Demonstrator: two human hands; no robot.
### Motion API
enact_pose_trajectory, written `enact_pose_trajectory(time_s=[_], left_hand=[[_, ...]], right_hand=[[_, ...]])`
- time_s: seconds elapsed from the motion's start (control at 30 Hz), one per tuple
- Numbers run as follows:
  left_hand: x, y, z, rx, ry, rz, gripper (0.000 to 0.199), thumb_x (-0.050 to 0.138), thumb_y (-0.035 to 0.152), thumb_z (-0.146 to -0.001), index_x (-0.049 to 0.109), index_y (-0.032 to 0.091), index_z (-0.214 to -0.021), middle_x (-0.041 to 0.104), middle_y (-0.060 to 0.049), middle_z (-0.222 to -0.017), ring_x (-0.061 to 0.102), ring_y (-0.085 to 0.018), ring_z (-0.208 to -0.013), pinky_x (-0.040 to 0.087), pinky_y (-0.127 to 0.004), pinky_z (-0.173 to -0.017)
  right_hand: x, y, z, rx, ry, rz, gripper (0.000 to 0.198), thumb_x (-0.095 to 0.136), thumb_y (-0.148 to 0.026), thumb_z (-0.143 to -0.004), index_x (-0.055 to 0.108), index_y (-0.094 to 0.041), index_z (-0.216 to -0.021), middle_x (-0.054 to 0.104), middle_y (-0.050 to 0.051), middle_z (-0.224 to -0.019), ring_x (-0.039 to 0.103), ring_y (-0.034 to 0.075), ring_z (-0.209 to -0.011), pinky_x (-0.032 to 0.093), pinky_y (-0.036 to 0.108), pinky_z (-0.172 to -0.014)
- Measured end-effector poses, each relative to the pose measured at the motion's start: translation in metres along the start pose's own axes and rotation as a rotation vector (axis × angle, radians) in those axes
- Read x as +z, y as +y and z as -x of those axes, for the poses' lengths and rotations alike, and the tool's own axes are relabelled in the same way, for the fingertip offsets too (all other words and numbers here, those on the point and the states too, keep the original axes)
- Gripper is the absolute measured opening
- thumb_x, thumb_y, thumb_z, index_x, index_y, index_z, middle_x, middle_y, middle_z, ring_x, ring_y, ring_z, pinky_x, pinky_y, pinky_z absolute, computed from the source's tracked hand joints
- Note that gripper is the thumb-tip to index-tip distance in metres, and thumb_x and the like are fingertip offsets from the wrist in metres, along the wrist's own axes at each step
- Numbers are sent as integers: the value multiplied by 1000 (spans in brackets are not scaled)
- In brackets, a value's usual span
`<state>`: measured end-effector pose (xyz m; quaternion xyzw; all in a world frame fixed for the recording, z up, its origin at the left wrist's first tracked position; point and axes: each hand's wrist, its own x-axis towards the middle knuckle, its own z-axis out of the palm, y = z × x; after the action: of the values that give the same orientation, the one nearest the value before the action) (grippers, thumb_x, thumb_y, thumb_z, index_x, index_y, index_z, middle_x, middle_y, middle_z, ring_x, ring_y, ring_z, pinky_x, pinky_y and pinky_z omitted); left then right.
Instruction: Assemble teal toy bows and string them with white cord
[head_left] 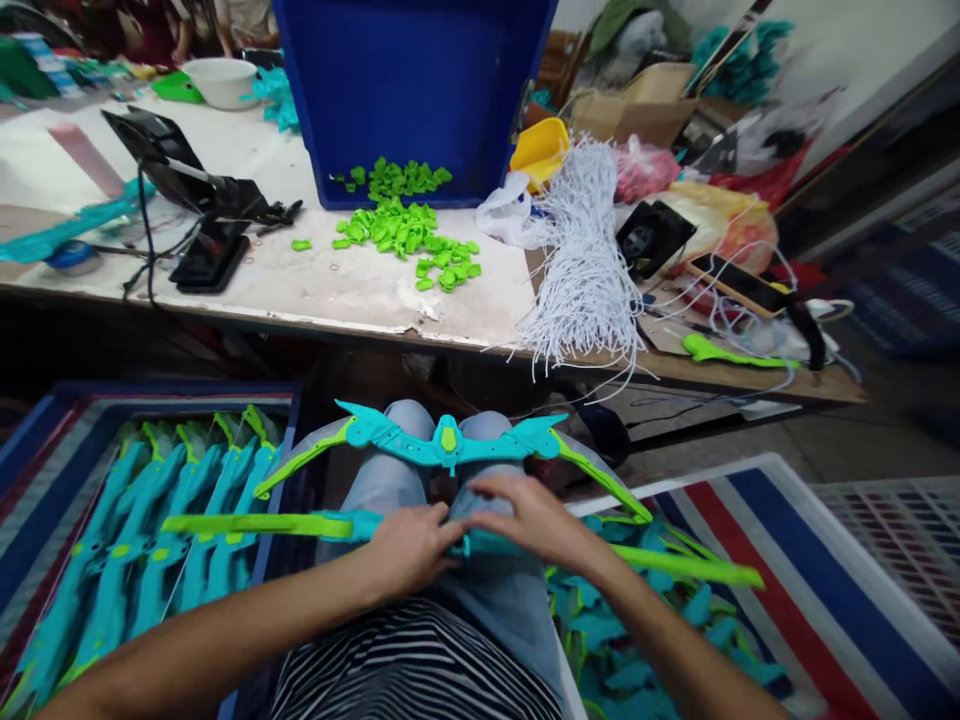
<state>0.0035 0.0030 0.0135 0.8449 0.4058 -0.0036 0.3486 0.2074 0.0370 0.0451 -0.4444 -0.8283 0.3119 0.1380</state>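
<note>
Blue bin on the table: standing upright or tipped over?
Tipped over. The blue bin has its open side facing the wearer, and green pieces lie inside its lower edge and out onto the table.

Both hands are meeting low at center, fingertips nearly together. Left forearm (232,630) is slanting up from bottom-left, bare; left wrist (367,575) is staying roughly in line with it. Left hand (411,548) is showing its back, left fingers (451,535) curling in a grip. Right forearm (660,625) is angling in from bottom-right, also bare. Right hand (536,515) is lying palm-down, right fingers (491,488) pointing left, loosely bent, spread apart; hold unclear.
</note>
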Motion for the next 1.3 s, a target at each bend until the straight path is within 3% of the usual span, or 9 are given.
enact_pose_trajectory(time_s=[0.13, 0.3, 0.47, 0.6, 0.73, 0.93, 1.07, 1.2, 1.3], left_hand=[[21, -5, 14, 92, 77, -172, 52, 47, 13, -88, 45, 41, -132, 38, -12, -142, 43, -33, -123, 44, -48, -93], [38, -17, 16, 28, 1, -57, 78, 67, 14, -74, 34, 45, -137, 7, -11, -156, 19, -44, -137, 35, -64, -97], [34, -23, 11, -77, 8, 169, 72, 63, 24, -79, 32, 33, -142, 28, -14, -151, 34, -34, -134, 35, -54, -105], [23, -21, 8, -126, -28, 258, 70, 62, 26, -78, 33, 30, -143, 42, -13, -143, 44, -31, -126, 34, -50, -106], [5, -21, -5, -232, -79, 402, 74, 53, 36, -83, 24, 12, -147, 54, -19, -130, 54, -31, -116, 42, -43, -98], [-3, -27, -36, -250, -212, 441, 53, 56, 38, -77, 55, 13, -124, 64, -13, -117, 59, -28, -103, 44, -36, -87], [-1, -33, -41, -240, -185, 473, 42, 57, 36, -75, 62, 13, -109, 67, -8, -97, 60, -23, -87, 44, -30, -75], [-8, -39, -42, -202, -171, 539, 38, 57, 37, -75, 64, 12, -102, 65, -4, -85, 56, -20, -78, 41, -26, -67], [-13, -44, -43, -194, -199, 639, 42, 53, 40, -79, 63, 11, -108, 65, -5, -88, 54, -19, -80, 41, -26, -69]], right_hand=[[-54, 2, -103, -55, 351, 370, 21, 52, -28, -89, 67, -20, -102, 69, 10, -98, 57, 27, -95, 45, 42, -84], [-79, 12, -238, 15, 359, 643, 24, 48, -13, -87, 65, -13, -105, 63, 13, -118, 41, 33, -116, 35, 49, -90], [-78, 24, -296, -4, 301, 730, 27, 39, -10, -90, 65, -9, -98, 63, 17, -110, 42, 32, -112, 31, 48, -89], [-74, 33, -282, -3, 347, 523, 21, 44, -16, -89, 65, -11, -92, 65, 16, -102, 51, 27, -101, 36, 42, -87], [-86, 58, -242, 208, 334, 208, 23, 45, -21, -88, 66, -13, -83, 67, 5, -77, 58, 17, -72, 43, 27, -66], [-114, 89, -209, 372, 392, 266, 19, 53, -18, -79, 68, -13, -69, 65, 8, -68, 60, 21, -68, 45, 31, -67], [-110, 92, -201, 185, 481, 332, 21, 56, -20, -79, 69, -15, -95, 67, 12, -101, 58, 24, -97, 43, 37, -89], [-104, 87, -192, -59, 384, 408, 15, 59, -19, -79, 69, -15, -91, 68, 11, -101, 57, 24, -96, 42, 39, -91], [-88, 71, -164, -151, 446, 393, 14, 59, -24, -84, 68, -15, -91, 68, 11, -101, 57, 25, -96, 42, 41, -89]])
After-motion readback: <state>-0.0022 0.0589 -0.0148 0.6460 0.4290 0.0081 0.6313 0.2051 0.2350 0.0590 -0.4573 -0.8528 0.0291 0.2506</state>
